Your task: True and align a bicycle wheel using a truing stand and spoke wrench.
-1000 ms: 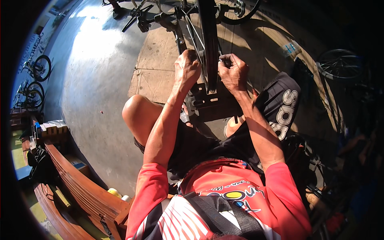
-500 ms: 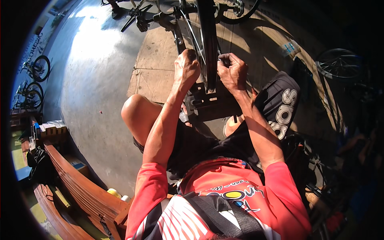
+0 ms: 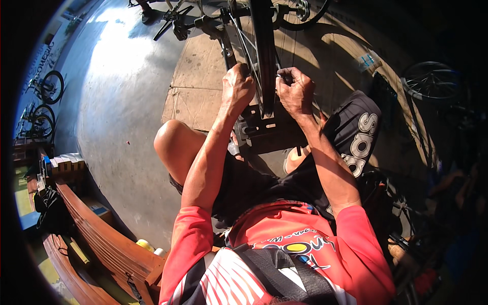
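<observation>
A bicycle wheel is set upright and edge-on at the far middle, its dark, narrow rim flanked on the left by thin metal spokes. The wheel is bracketed by both hands: the left hand is curled tight just beside it, and what is gripped cannot be told; the right hand is closed to a thumb-and-finger pinch near the rim, its contents too small to tell. Below, a flat black plate is pierced with slots. Little room is left between hands and rim, and the near side is bounded by the knees. Creased brown cardboard is spread beneath; farther left, smooth grey floor is stretched wide, edged by a curved, grooved wooden bench. At far right, a spoked wheel is seen in shadow.
</observation>
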A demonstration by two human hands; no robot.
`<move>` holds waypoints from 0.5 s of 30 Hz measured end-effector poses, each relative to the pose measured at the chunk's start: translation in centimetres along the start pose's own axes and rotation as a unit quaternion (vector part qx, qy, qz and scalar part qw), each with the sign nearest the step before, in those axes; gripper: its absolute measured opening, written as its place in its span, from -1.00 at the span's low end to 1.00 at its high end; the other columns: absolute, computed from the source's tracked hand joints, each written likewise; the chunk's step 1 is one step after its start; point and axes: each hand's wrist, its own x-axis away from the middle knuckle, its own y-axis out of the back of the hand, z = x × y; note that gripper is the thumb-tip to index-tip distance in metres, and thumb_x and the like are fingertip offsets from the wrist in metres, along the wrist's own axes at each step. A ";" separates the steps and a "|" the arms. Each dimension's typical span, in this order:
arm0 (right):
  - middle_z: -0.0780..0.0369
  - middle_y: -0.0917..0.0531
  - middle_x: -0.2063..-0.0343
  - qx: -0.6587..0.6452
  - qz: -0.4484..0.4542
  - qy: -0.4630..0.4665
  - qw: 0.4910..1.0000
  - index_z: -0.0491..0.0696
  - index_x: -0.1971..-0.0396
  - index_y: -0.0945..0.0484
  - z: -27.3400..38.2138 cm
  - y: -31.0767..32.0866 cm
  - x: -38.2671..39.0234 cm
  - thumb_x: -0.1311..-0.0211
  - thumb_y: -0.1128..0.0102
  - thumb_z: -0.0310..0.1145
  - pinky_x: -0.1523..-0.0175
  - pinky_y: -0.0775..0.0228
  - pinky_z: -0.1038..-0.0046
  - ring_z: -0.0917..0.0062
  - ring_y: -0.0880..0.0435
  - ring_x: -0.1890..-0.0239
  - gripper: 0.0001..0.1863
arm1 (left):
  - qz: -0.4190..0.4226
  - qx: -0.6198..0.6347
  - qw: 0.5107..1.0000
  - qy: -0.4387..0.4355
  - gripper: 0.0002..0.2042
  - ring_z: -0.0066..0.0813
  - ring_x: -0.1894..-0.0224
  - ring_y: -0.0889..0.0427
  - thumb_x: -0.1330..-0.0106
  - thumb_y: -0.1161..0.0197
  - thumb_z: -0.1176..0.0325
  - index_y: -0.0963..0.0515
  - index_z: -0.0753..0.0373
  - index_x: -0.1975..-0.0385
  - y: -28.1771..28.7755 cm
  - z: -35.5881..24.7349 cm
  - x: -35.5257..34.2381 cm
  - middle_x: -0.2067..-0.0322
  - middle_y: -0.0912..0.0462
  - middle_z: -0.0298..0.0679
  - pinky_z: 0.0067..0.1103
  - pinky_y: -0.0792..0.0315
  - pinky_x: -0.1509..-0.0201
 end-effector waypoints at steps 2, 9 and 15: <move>0.20 -0.73 0.56 0.034 -0.009 0.012 0.999 -0.15 0.38 -0.69 0.1 0.1 0.0 -0.05 -0.32 -0.43 0.29 -0.55 0.51 0.58 -0.75 0.46 -0.86 | 0.001 0.007 1.000 0.009 -0.82 0.23 0.17 -0.66 -0.16 -0.11 0.48 -0.54 0.43 0.30 -0.1 0.0 0.0 0.35 -0.64 0.21 -0.18 -0.52 0.09; 0.19 -0.74 0.56 -0.002 0.002 -0.017 1.000 -0.14 0.40 -0.68 -0.1 -0.1 0.0 -0.04 -0.31 -0.43 0.30 -0.55 0.50 0.57 -0.75 0.47 -0.87 | 0.001 0.017 1.000 -0.001 -0.83 0.25 0.18 -0.66 -0.15 -0.10 0.49 -0.52 0.44 0.32 -0.2 0.2 -0.3 0.37 -0.63 0.22 -0.18 -0.52 0.11; 0.18 -0.74 0.56 -0.008 0.001 -0.002 1.000 -0.15 0.40 -0.68 -0.4 -0.2 0.0 -0.04 -0.32 -0.41 0.30 -0.55 0.48 0.56 -0.77 0.46 -0.86 | 0.036 0.012 0.999 0.030 -0.80 0.27 0.16 -0.66 -0.13 -0.05 0.50 -0.53 0.44 0.30 -0.2 0.4 -0.3 0.36 -0.63 0.26 -0.17 -0.52 0.10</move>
